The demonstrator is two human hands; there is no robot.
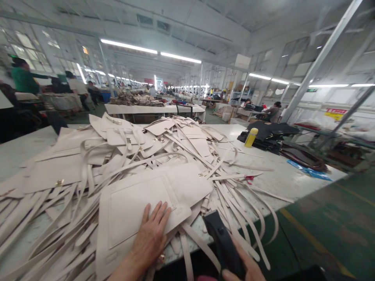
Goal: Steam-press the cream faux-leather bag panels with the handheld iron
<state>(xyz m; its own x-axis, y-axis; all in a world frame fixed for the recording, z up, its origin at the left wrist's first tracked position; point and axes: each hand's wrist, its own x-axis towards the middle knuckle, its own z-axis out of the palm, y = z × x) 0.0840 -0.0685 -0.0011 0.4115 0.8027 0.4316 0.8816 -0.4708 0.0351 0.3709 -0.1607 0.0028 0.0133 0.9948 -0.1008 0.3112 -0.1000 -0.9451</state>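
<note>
My left hand (152,236) lies flat, fingers stretched, on a beige leather-like bag piece (140,195) with a stitched rectangular outline. That piece rests on top of a heap of similar beige pieces and long straps (246,218). In my right hand (247,261) is a black handheld tool (221,238); its blunt end points up and left, close to the right edge of the bag piece. The exact kind of tool cannot be made out. Small gold-coloured metal fittings (59,182) show on some pieces.
The pale worktable (272,168) carries a yellow bottle (251,137), a stack of black pieces (268,134) and a blue packet (309,170) at the right. Straps hang over the near right edge. Another table (131,109) with piled pieces stands behind; people work further off.
</note>
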